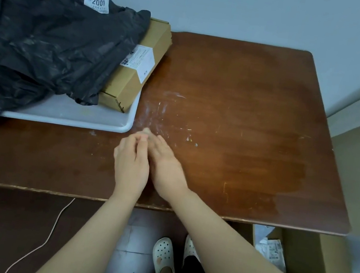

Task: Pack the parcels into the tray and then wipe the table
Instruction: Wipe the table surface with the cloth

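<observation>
Two hands meet near the table's (247, 124) near edge, just off the tray's (69, 121) near right corner. The right hand (164, 164) lies flat, fingers straight; the left hand (131, 164) curls over them, and whether its grip holds anything cannot be told. On the tray, at the table's left edge, the cardboard parcel (138, 67) runs near to far, far end leaning right, partly hidden under the black bag parcel (49, 31), itself cut off at left.

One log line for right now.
parcels: black bag, box in tray | left hand, right hand: together on table beside white smears | wipe: unfinished
</observation>
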